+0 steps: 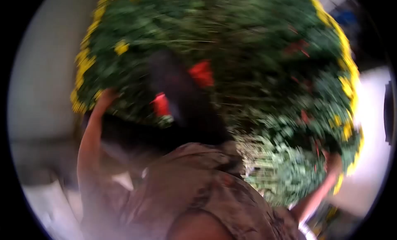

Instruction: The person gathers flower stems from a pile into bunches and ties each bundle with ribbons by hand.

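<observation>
A large mass of green foliage (248, 46) edged with yellow flowers (84, 64) fills the middle of the head view. At its left edge, my left hand (107, 98) touches the leaves beside the yellow border; blur hides its fingers. My right hand (333, 162) is at the lower right edge, against the greenery near the yellow rim, its fingers smeared and partly lost in dark leaves. Red pieces (201, 73) show among the green near my dark-clothed leg (186, 91), which extends over the foliage.
A pale wall or floor surface (45, 74) lies at the left. White blurred shapes (49, 203) are at the lower left. Beyond the right border are a bright pale surface (374, 103) and a blue object (346, 17) at the upper right.
</observation>
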### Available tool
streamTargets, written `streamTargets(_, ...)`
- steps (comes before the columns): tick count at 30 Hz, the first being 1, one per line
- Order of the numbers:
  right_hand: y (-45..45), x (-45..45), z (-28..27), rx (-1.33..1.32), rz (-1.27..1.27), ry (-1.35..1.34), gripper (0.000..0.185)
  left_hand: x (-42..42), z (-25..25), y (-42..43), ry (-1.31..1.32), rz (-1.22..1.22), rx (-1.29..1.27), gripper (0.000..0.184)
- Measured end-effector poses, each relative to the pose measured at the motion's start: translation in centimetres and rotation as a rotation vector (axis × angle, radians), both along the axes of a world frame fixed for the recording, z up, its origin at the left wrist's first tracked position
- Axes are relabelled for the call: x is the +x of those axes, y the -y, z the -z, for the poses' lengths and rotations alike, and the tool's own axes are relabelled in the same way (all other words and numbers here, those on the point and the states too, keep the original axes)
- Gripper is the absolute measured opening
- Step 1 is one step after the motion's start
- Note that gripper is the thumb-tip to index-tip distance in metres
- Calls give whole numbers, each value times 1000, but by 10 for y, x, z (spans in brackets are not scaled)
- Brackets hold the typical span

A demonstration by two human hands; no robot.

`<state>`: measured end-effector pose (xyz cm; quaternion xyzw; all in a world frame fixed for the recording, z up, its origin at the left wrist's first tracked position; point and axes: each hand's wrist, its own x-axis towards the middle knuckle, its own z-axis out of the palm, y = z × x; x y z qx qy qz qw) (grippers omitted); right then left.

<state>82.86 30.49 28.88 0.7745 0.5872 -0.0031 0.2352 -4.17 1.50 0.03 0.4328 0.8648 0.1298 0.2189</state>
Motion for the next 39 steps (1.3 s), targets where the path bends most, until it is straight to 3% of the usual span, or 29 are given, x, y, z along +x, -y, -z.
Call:
streamTargets(1,-11,-51,-32,61,196,17,29,14,-1,2,27,-11,49,46)
streamTargets(2,-13,-95,-33,265,-153,-174,27,51,-54,-13,165,-75,-92,42)
streamTargets(3,-12,-123,-32,468,-478,-371,25,75,-82,-20,251,76,-54,39)
streamTargets(4,-20,-167,-26,435,-626,-518,25,105,-112,-29,125,197,-61,40)
streamTargets(8,-7,-386,-15,84,-1117,-808,30,161,-130,-25,341,285,-93,42)
streamTargets(9,-3,-427,-2,21,-1280,-869,31,161,-101,-11,404,296,-68,42)
streamTargets(11,3,-505,23,-261,-1394,-923,30,166,-110,2,164,380,-430,38)
streamTargets(15,-3,-645,110,-807,-1480,-729,41,149,-110,30,186,123,-183,37)
streamTargets(17,-18,-707,173,-932,-1436,-584,44,143,-92,36,206,-5,7,37)
streamTargets(19,-29,-760,233,-815,-1453,-388,42,126,-99,31,302,27,-151,37)
streamTargets(20,-29,-777,254,-681,-1473,-385,42,118,-104,27,391,76,-304,38)
streamTargets(22,-36,-802,301,-301,-1599,-480,45,100,-105,19,398,103,-191,38)
streamTargets(23,-37,-820,308,-290,-1501,-474,51,89,-112,12,394,135,-82,39)
streamTargets(24,-39,-834,313,-378,-1375,-544,55,75,-120,-2,490,89,-165,40)
streamTargets(25,-35,-840,323,-484,-1244,-604,58,68,-117,-10,413,86,-94,41)
streamTargets(27,-12,-835,345,-533,-1300,-696,64,52,-118,-31,457,13,-50,40)
streamTargets(29,20,-819,344,-222,-1907,-937,63,58,-95,-41,452,-111,151,38)
streamTargets(30,43,-815,334,-280,-1916,-658,63,58,-88,-40,572,-131,133,41)
streamTargets(34,50,-814,382,-196,-1906,-682,48,52,-39,-24,776,-306,-12,59)
streamTargets(35,53,-817,377,-306,-1719,-764,46,52,-24,-15,780,-317,-9,59)
streamTargets(36,56,-818,370,-411,-1529,-831,45,52,-9,-4,1075,-741,151,59)
streamTargets(37,64,-817,358,-421,-1543,-824,45,51,-3,5,1348,-1177,324,60)
streamTargets(39,89,-809,328,-619,-1444,-1139,44,43,-24,14,1332,-1339,311,58)
